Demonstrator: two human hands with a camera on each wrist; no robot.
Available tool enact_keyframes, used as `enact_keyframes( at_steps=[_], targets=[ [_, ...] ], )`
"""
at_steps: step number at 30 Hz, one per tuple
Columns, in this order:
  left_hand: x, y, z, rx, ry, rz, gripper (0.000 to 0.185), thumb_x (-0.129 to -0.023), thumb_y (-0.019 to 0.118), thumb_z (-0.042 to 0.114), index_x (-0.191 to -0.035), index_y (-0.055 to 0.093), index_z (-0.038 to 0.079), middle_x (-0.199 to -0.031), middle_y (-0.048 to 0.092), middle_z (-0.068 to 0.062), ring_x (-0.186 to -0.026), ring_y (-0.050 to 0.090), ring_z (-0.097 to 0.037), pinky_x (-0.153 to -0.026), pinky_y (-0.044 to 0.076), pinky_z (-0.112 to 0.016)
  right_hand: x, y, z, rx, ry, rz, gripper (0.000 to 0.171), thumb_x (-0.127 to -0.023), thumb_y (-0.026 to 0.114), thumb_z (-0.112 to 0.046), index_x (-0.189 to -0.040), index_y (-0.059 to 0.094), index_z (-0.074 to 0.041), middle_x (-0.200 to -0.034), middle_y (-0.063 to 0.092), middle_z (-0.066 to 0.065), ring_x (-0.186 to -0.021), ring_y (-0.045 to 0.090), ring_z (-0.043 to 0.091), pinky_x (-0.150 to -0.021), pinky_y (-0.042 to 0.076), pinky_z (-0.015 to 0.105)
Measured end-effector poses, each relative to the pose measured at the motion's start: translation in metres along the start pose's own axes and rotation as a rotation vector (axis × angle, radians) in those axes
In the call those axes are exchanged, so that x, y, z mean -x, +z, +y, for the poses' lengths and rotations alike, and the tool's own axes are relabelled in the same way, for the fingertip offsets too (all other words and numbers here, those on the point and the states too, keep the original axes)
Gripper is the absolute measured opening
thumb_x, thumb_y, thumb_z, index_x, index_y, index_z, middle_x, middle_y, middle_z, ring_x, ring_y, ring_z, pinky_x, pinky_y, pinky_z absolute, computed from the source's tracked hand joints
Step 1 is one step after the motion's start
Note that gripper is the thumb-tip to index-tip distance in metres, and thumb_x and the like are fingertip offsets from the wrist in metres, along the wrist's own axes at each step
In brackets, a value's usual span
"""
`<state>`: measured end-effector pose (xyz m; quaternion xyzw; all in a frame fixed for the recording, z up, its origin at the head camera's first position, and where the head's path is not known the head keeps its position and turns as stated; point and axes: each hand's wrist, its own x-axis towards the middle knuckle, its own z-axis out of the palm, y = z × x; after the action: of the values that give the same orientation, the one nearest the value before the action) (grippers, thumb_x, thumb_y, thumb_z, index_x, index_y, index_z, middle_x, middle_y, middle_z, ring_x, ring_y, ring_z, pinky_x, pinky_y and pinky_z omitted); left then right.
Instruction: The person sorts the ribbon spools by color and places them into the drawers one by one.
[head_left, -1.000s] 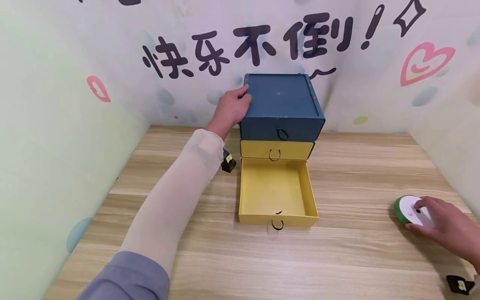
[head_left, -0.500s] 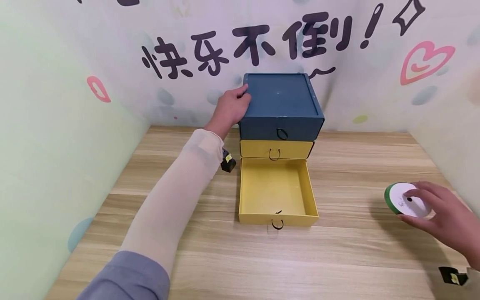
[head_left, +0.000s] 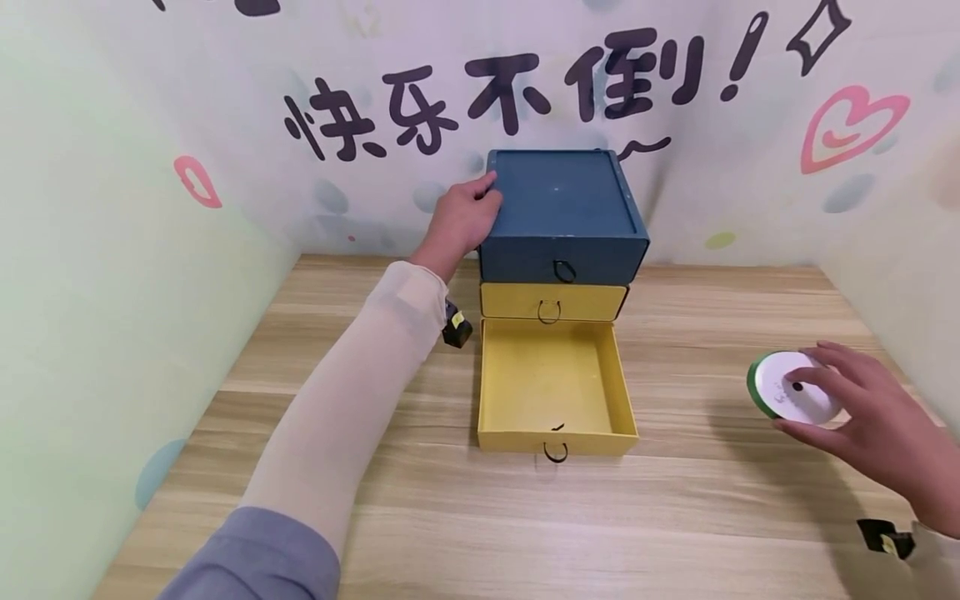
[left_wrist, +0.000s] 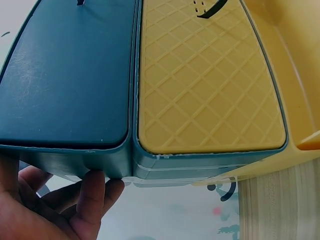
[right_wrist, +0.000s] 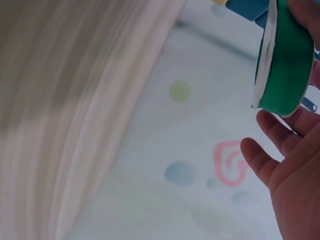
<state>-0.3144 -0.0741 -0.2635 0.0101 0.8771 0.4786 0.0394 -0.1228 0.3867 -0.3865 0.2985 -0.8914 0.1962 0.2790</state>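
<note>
The left hand [head_left: 461, 212] rested against the upper left edge of the blue drawer cabinet [head_left: 564, 208], fingers curled over the rim and gripping it; the left wrist view showed the fingertips [left_wrist: 95, 187] pressed to the cabinet's corner. The cabinet stood at the back of the wooden table [head_left: 712, 517], close to the decorated wall [head_left: 750, 167]. Its top drawer, blue, and its middle drawer [head_left: 553, 300], yellow, were both shut. The bottom yellow drawer [head_left: 555, 387] was pulled fully out toward the person, and nothing was visible inside it; its black ring handle [head_left: 556, 451] hung at the front.

The right hand [head_left: 870, 425] was at the right side of the table, well apart from the cabinet. It held a roll of green ribbon [head_left: 793, 387] on a white spool, fingers curled around the rim, the white face tilted toward the camera. The right wrist view showed the roll [right_wrist: 285, 60] edge-on, with fingers above and below it. The roll appeared lifted clear of the table surface, though the contact point could not be confirmed. A pale sleeve [head_left: 352, 408] covered the left forearm. A small black wrist-mounted device [head_left: 456, 327] showed beneath the left forearm.
</note>
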Motion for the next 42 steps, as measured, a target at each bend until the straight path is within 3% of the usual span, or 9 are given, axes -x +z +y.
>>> enact_keyframes(
  at_steps=[12, 16, 19, 22, 25, 33, 36, 40, 42],
  targets=[
    [-0.001, 0.000, 0.000, -0.010, 0.014, 0.005, 0.048, -0.105, 0.040, 0.040, -0.153, 0.035, 0.039, -0.159, 0.028, 0.016, -0.144, 0.026, -0.006, -0.096, 0.038, -0.027, -0.025, -0.002, -0.014, 0.025, -0.071, -0.033, 0.068, -0.084, 0.059, -0.072, -0.100, 0.071, -0.008, -0.116, 0.062, 0.024, -0.134, 0.044, 0.030, -0.112, 0.022, 0.021],
    [0.000, 0.001, -0.001, -0.012, 0.018, 0.020, 0.048, -0.104, 0.040, 0.039, -0.152, 0.037, 0.040, -0.158, 0.031, 0.016, -0.116, 0.052, -0.012, -0.083, 0.042, -0.028, -0.034, 0.004, -0.016, 0.019, -0.124, -0.013, 0.064, -0.085, 0.058, -0.071, -0.099, 0.071, -0.010, -0.116, 0.063, 0.024, -0.130, 0.046, 0.033, -0.112, 0.023, 0.022],
    [0.000, 0.001, -0.002, -0.009, 0.024, 0.027, 0.048, -0.104, 0.040, 0.039, -0.152, 0.037, 0.040, -0.158, 0.031, 0.016, -0.100, 0.050, -0.018, -0.072, 0.039, -0.031, -0.041, 0.009, -0.018, 0.018, -0.142, -0.017, 0.062, -0.084, 0.058, -0.072, -0.099, 0.071, -0.013, -0.118, 0.063, 0.023, -0.129, 0.047, 0.035, -0.112, 0.023, 0.022],
    [0.000, 0.001, -0.001, -0.006, 0.028, 0.017, 0.048, -0.104, 0.040, 0.039, -0.152, 0.036, 0.040, -0.158, 0.030, 0.016, -0.108, 0.050, -0.017, -0.071, 0.038, -0.030, -0.047, 0.012, -0.021, 0.020, -0.147, -0.037, 0.062, -0.084, 0.058, -0.073, -0.099, 0.071, -0.014, -0.121, 0.063, 0.022, -0.127, 0.048, 0.037, -0.112, 0.022, 0.022],
    [0.001, 0.002, 0.000, -0.001, 0.022, 0.015, 0.048, -0.104, 0.040, 0.039, -0.152, 0.036, 0.040, -0.158, 0.029, 0.016, -0.103, 0.050, -0.019, -0.069, 0.037, -0.031, -0.054, 0.014, -0.026, 0.024, -0.154, -0.058, 0.062, -0.084, 0.058, -0.073, -0.100, 0.071, -0.015, -0.123, 0.062, 0.020, -0.127, 0.048, 0.038, -0.113, 0.022, 0.024],
    [-0.001, 0.003, -0.001, -0.002, 0.020, 0.035, 0.047, -0.104, 0.040, 0.039, -0.152, 0.037, 0.040, -0.157, 0.035, 0.014, -0.061, 0.035, -0.019, -0.063, 0.036, -0.031, -0.067, 0.023, -0.034, 0.013, -0.199, -0.060, 0.061, -0.084, 0.058, -0.073, -0.100, 0.073, -0.017, -0.125, 0.063, 0.018, -0.127, 0.048, 0.038, -0.114, 0.022, 0.030],
    [-0.002, 0.004, -0.001, 0.002, 0.025, 0.029, 0.048, -0.104, 0.040, 0.038, -0.152, 0.037, 0.040, -0.157, 0.034, 0.014, -0.068, 0.041, -0.018, -0.064, 0.036, -0.030, -0.071, 0.025, -0.036, 0.016, -0.211, -0.072, 0.060, -0.085, 0.057, -0.073, -0.101, 0.073, -0.017, -0.126, 0.063, 0.018, -0.127, 0.048, 0.039, -0.114, 0.022, 0.028],
    [0.000, 0.003, -0.001, 0.006, 0.023, 0.018, 0.048, -0.104, 0.040, 0.038, -0.152, 0.037, 0.039, -0.159, 0.030, 0.015, -0.107, 0.049, -0.014, -0.070, 0.037, -0.030, -0.076, 0.027, -0.039, 0.016, -0.229, -0.082, 0.058, -0.086, 0.057, -0.072, -0.101, 0.073, -0.018, -0.126, 0.064, 0.017, -0.126, 0.048, 0.040, -0.114, 0.022, 0.030],
    [0.001, 0.002, -0.001, 0.010, 0.022, 0.015, 0.048, -0.104, 0.040, 0.038, -0.152, 0.037, 0.039, -0.159, 0.029, 0.016, -0.116, 0.049, -0.016, -0.071, 0.037, -0.031, -0.080, 0.028, -0.041, 0.009, -0.242, -0.082, 0.057, -0.086, 0.058, -0.071, -0.100, 0.073, -0.017, -0.126, 0.064, 0.017, -0.125, 0.048, 0.040, -0.114, 0.023, 0.031]
  ],
)
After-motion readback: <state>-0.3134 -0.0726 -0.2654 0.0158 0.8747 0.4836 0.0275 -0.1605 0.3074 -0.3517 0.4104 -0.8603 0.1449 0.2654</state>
